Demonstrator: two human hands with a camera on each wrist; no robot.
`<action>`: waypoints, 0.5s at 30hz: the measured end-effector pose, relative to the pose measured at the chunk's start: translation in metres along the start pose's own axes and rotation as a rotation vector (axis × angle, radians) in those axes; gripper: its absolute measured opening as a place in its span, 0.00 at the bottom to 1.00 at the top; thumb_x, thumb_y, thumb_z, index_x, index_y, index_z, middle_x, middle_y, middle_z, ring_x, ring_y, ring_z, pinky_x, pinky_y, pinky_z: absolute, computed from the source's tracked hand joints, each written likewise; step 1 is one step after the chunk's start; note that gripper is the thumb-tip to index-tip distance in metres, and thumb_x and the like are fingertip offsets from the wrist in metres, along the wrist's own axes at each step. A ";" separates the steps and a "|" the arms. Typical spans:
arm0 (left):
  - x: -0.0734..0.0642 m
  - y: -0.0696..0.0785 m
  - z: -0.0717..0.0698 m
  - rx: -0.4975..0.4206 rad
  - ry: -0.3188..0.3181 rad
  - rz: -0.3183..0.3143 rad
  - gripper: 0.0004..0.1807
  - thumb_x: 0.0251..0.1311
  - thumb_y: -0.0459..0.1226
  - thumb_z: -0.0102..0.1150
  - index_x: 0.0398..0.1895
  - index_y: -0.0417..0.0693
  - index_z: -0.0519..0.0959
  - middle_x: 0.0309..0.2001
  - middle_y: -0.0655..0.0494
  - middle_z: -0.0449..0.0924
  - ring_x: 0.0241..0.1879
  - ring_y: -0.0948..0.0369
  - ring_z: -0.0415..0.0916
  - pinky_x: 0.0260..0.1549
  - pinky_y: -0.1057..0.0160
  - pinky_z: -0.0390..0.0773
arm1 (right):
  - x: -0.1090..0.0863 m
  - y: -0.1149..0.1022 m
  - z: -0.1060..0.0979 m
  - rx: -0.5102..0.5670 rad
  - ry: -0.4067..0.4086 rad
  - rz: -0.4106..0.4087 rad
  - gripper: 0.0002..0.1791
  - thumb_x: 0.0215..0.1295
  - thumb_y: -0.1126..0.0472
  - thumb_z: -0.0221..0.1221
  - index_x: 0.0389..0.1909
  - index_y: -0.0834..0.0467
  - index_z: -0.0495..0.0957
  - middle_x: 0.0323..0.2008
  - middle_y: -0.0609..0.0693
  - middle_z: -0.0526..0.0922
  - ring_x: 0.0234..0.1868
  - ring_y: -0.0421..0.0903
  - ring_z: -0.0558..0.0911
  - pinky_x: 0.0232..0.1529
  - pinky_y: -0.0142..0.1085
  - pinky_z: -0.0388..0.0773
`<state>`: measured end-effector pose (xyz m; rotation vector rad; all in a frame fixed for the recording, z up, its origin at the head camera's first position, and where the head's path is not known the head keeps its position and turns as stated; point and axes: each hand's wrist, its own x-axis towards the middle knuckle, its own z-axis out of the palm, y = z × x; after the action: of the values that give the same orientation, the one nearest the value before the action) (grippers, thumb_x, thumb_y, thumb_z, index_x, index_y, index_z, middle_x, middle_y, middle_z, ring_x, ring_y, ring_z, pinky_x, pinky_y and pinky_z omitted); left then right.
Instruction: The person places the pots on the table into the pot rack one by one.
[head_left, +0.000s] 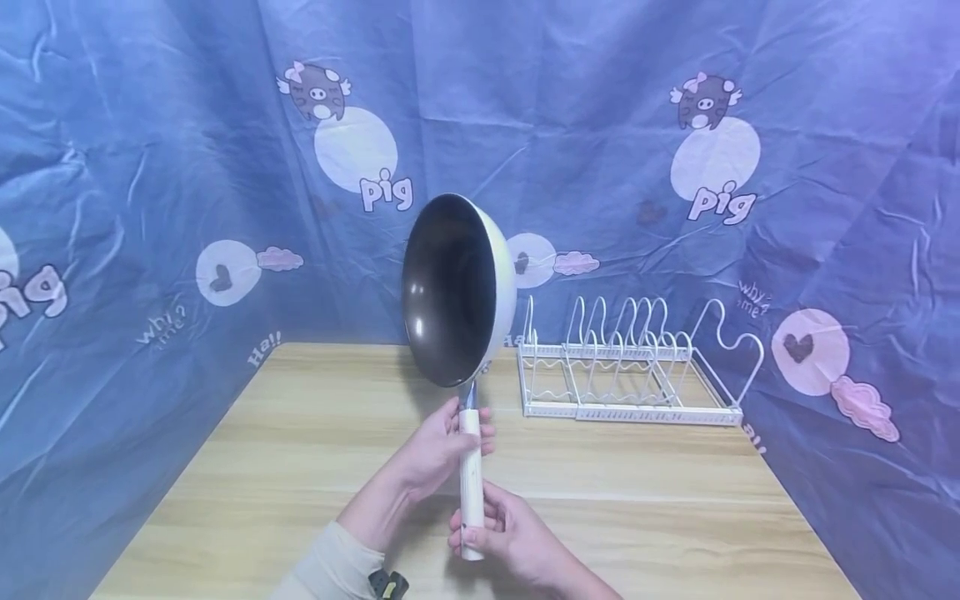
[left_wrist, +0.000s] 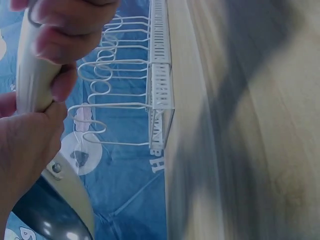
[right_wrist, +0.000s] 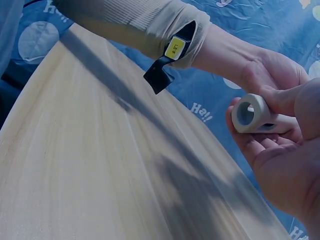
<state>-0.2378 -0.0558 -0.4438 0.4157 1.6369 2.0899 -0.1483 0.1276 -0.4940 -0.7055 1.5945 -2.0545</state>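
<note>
A deep frying pan [head_left: 450,292], dark inside and white outside, is held upright above the table with its hollow to the left and its handle pointing down. My left hand [head_left: 435,450] grips the upper part of the pale handle [head_left: 471,475], close to the metal neck, thumb across the front. Lower down, my right hand [head_left: 517,529] pinches the handle near its end, with the thumb in front and fingers behind. In the right wrist view the handle's end shows a round hanging hole [right_wrist: 245,113]. Part of the pan bowl [left_wrist: 52,210] shows in the left wrist view.
A white wire pan rack [head_left: 630,412] with several upright loops stands at the table's back right. The wooden table [head_left: 300,467] reaches back to a blue cloth backdrop [head_left: 525,125] printed with pigs. A black strap device [right_wrist: 167,60] is worn on the left wrist.
</note>
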 end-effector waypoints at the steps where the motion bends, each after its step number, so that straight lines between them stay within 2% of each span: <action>1: 0.000 0.000 0.000 0.008 -0.004 -0.006 0.43 0.68 0.22 0.51 0.85 0.40 0.51 0.76 0.37 0.62 0.66 0.52 0.76 0.75 0.49 0.79 | -0.001 0.000 0.000 -0.012 0.012 0.001 0.42 0.77 0.70 0.59 0.80 0.81 0.47 0.52 0.53 0.85 0.50 0.36 0.90 0.56 0.31 0.90; 4: 0.001 0.000 -0.001 0.041 -0.014 -0.025 0.44 0.71 0.24 0.55 0.87 0.41 0.51 0.79 0.34 0.60 0.65 0.52 0.79 0.76 0.46 0.77 | -0.003 0.000 -0.001 -0.060 0.059 0.020 0.43 0.76 0.70 0.61 0.81 0.80 0.47 0.53 0.57 0.85 0.50 0.36 0.90 0.57 0.32 0.90; 7: 0.003 0.001 -0.002 0.097 -0.013 -0.031 0.45 0.71 0.26 0.59 0.88 0.41 0.51 0.77 0.33 0.64 0.62 0.54 0.80 0.75 0.47 0.78 | -0.006 0.000 -0.001 -0.095 0.117 0.057 0.45 0.76 0.68 0.62 0.82 0.78 0.46 0.53 0.59 0.85 0.50 0.38 0.90 0.57 0.35 0.91; 10: 0.006 0.005 -0.002 0.173 0.004 -0.021 0.45 0.69 0.27 0.63 0.87 0.41 0.54 0.73 0.33 0.71 0.60 0.55 0.83 0.71 0.51 0.83 | -0.009 -0.002 -0.001 -0.146 0.173 0.079 0.46 0.75 0.67 0.63 0.83 0.75 0.48 0.54 0.64 0.84 0.51 0.40 0.90 0.59 0.40 0.91; 12: 0.007 0.008 0.000 0.213 0.006 -0.007 0.45 0.69 0.27 0.65 0.86 0.40 0.57 0.71 0.32 0.73 0.60 0.53 0.85 0.67 0.52 0.86 | -0.010 -0.004 -0.001 -0.199 0.208 0.081 0.45 0.75 0.67 0.63 0.84 0.72 0.49 0.55 0.67 0.83 0.51 0.41 0.90 0.59 0.42 0.91; 15: 0.008 0.012 0.003 0.276 0.002 0.024 0.44 0.69 0.28 0.67 0.85 0.40 0.59 0.70 0.32 0.77 0.61 0.48 0.86 0.63 0.53 0.88 | -0.011 -0.006 -0.003 -0.288 0.256 0.078 0.46 0.74 0.66 0.64 0.86 0.66 0.50 0.55 0.68 0.83 0.53 0.44 0.89 0.59 0.39 0.91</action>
<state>-0.2453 -0.0517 -0.4316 0.5235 1.9380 1.8848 -0.1420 0.1386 -0.4907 -0.4790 2.0571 -1.9410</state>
